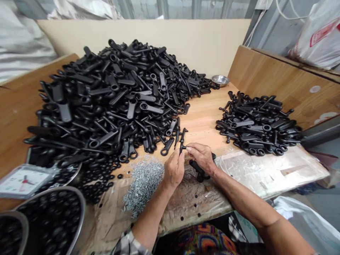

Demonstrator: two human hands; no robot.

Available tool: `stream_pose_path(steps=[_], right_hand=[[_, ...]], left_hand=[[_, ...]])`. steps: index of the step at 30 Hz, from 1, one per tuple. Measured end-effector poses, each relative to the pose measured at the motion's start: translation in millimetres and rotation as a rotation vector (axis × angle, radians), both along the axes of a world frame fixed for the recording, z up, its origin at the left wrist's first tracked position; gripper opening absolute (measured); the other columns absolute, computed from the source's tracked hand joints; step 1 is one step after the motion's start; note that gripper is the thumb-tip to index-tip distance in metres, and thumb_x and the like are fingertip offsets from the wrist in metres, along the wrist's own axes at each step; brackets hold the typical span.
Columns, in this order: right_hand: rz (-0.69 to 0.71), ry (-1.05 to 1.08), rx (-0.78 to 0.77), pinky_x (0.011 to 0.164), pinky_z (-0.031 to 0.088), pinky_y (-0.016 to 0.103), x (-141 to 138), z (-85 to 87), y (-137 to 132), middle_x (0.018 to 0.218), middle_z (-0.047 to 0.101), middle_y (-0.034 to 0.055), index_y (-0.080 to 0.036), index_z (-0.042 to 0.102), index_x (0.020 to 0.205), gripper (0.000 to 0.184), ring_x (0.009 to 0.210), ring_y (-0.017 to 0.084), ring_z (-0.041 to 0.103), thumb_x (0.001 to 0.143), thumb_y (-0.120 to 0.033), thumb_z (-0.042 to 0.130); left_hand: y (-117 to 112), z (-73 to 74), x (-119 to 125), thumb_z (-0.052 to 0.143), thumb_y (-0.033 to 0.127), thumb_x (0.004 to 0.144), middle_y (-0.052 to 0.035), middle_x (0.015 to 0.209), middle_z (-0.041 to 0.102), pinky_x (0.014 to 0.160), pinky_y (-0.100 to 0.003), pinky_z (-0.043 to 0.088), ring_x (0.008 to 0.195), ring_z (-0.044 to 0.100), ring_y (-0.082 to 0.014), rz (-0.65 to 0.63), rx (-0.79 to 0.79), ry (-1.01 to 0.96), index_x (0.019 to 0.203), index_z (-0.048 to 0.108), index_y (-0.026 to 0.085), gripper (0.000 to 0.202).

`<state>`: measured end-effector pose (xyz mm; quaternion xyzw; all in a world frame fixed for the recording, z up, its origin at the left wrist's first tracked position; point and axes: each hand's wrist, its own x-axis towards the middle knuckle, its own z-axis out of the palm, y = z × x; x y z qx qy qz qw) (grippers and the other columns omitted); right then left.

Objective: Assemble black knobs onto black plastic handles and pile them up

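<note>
My left hand [174, 169] is closed around a black plastic crank handle [182, 139], which stands upright between the fingers. My right hand [201, 156] pinches the short side stub of that same handle, so both hands meet on it. Just left of my left hand lies a heap of small silvery metal pins [145, 184]. A few loose black handles [167, 146] with ring ends lie on the wood just beyond it. Beneath my right wrist, several black handles [200, 171] are partly hidden by the arm.
A tall pile of black handles [119, 92] fills the left and back. A smaller pile [260, 124] sits at right. Metal bowls [83, 212] of round black knobs stand front left, near a square clock [25, 180]. A small steel dish [220, 80] is at the back.
</note>
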<state>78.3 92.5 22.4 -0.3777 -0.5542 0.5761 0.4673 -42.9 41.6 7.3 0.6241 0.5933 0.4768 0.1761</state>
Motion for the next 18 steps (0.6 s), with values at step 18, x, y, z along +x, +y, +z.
stream_pose_path(steps=[18], right_hand=[[0.266,0.313,-0.365,0.032,0.033,0.016,5,-2.4,13,0.049,0.056,0.0003,-0.011,0.063,0.067,0.016,0.037,0.007,0.045,0.063,-0.026,0.067]], left_hand=[[-5,4.8,5,0.046,0.035,0.082,-0.0034,0.075,0.062,0.070,-0.024,0.046,0.077,0.058,-0.0164,-0.029,-0.197,-0.370,0.122,0.049,0.017,0.044]])
